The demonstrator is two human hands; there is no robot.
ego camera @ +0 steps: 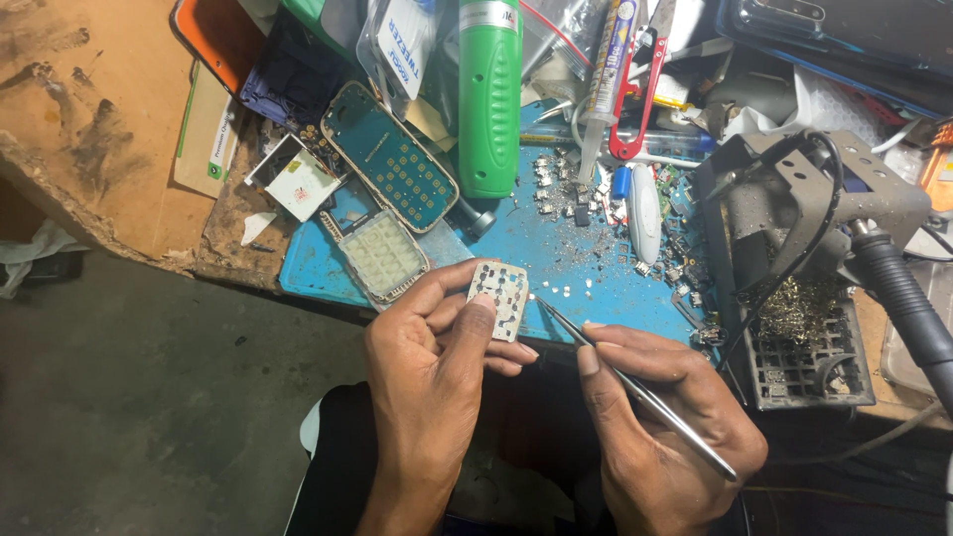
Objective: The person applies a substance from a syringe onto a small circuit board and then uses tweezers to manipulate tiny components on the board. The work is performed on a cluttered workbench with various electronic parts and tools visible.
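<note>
Keypad membrane (499,296), a small pale rectangular sheet dotted with contacts, sits pinched in the left hand (429,369) just off the near edge of the blue mat (536,253). The fingers (479,316) of that hand are clenched on it, thumb pressed over its lower face and the others curled behind, so its long axis runs roughly up and down, tilted a little toward the mat.

To the right of the membrane, the right hand (660,417) grasps slim metal tweezers (635,385), closed around the shaft like a pen. The tool slants up and leftward, and its tip lies just beside the membrane's right edge, near but, as far as I can tell, not touching. So the membrane lies up and to the left of the right hand's fingers, with the tweezer line aimed almost straight at its side.

Beyond the membrane, on the mat, lies a white rubber keypad (383,256), and past that a teal phone frame (389,155). Farther back a green cylinder (488,94) stands among clutter. Well to the right of the membrane sits a grey soldering stand (809,288) on the desk (89,129).
</note>
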